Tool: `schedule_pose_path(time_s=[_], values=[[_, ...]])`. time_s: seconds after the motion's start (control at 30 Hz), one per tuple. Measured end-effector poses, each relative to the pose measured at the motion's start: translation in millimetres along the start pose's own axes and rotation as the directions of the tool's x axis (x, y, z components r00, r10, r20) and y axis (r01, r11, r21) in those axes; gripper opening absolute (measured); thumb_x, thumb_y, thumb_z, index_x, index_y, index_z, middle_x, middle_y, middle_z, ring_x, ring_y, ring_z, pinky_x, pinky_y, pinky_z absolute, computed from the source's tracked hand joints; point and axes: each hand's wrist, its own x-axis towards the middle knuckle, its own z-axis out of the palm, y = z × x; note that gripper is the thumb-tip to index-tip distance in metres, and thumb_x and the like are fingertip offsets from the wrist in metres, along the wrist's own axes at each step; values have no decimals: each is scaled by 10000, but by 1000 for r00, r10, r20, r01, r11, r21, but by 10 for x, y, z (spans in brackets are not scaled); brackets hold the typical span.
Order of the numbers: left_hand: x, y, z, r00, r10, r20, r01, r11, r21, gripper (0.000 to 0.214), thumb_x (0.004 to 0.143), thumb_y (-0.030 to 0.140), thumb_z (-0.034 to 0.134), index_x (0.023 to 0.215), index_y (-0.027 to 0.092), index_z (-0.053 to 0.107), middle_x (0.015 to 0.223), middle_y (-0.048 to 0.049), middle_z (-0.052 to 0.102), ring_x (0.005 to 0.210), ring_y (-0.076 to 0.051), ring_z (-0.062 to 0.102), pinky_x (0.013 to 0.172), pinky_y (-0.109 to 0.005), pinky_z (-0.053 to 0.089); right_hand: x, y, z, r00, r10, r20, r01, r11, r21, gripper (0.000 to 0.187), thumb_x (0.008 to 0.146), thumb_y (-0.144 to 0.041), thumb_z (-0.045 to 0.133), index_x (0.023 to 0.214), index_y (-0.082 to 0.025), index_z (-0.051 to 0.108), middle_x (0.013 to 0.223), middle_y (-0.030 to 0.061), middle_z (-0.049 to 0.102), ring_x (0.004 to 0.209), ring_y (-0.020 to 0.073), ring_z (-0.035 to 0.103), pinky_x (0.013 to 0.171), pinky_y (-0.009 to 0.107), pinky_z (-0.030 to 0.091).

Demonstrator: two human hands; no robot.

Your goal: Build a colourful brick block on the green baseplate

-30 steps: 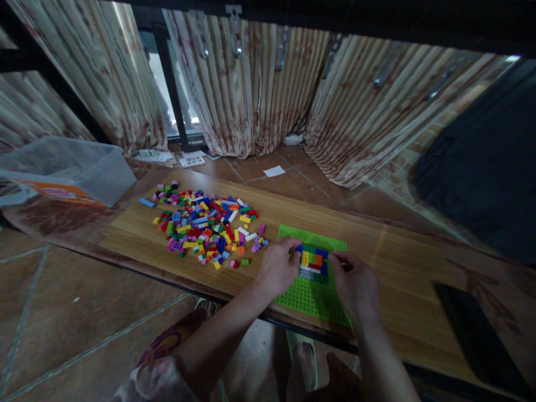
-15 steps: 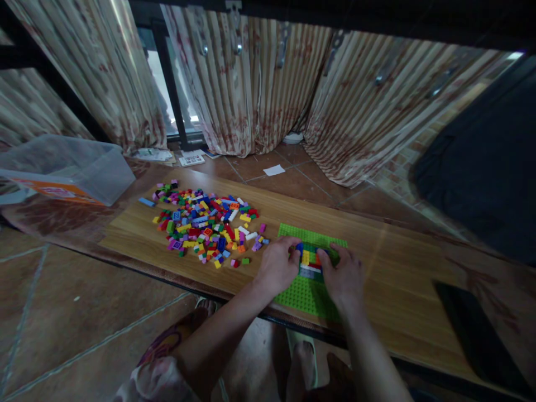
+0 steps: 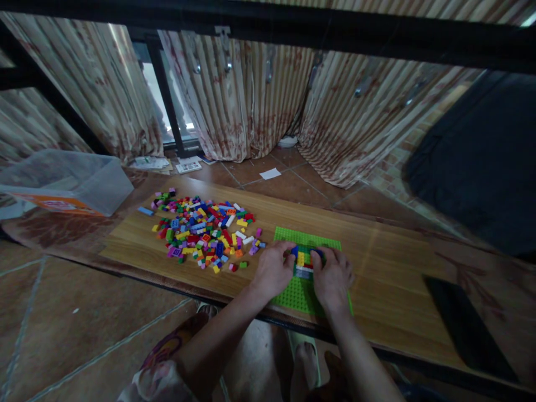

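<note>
A green studded baseplate (image 3: pixel 299 298) lies on the wooden board, with a small build of colored toy bricks (image 3: pixel 304 261) on it. Blue, yellow, white, red and grey pieces show in the build. My left hand (image 3: pixel 274 271) is at the build's left side, thumb and fingers closed around a blue brick at its edge. On the opposite side my right hand (image 3: pixel 333 276) has its fingers curled over the build's right edge, where a bit of blue shows. The fingers hide both ends of the build.
Left of the baseplate, a pile of loose colored bricks (image 3: pixel 209 231) is spread over the wooden board (image 3: pixel 385 279). A clear plastic box (image 3: pixel 92 181) with an orange label stands at the far left. A flat black object (image 3: pixel 467 324) lies at the right. Curtains (image 3: pixel 234 106) hang behind.
The camera view has tilted slightly. My right hand's fingers have drawn in closer over the build's right edge; my left hand keeps its place at the left side.
</note>
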Motion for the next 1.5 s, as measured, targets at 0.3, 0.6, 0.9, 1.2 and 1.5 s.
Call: schedule_pose_path(time_s=[0.3,0.6,0.9,1.2,1.5], values=[[77,-70,-177,997,11,-82,-17,997,-82,271,831,112,534,1062,175,659,992,-54,711,817,-158,659,784,-286,529,239,244,-230,980,50,-192,40,899,436,556,920,-533,339,1114,-115,649,1074,159,658,1027,259,580,925,433,422],[204,-206,-727,932,-45,-359,-57,962,-268,141,842,278,557,790,164,622,672,14,615,630,-118,562,600,-212,438,170,-30,-371,970,131,-204,31,767,641,346,850,-436,542,904,-134,703,857,81,708,811,200,639,773,338,471],[179,-229,-1201,802,-140,-581,-119,916,-384,466,897,410,488,492,186,429,449,42,416,451,-82,365,486,-226,308,-138,-495,-165,962,-265,-67,260,811,524,286,905,-398,506,993,-195,688,991,76,704,907,201,646,836,358,489],[155,-305,-1315,771,-265,-579,-149,809,-568,493,831,425,576,481,203,309,427,68,290,413,-65,227,427,-237,180,-278,-774,226,818,-557,140,487,802,345,289,925,-238,444,1088,-206,681,1042,76,689,969,220,617,874,381,484],[142,-294,-1384,768,-321,-555,-163,740,-653,491,816,436,576,481,205,301,432,69,291,401,-58,238,418,-229,192,-271,-909,362,779,-599,188,547,794,263,309,923,-205,448,1126,-214,680,950,64,672,904,208,602,837,356,482]])
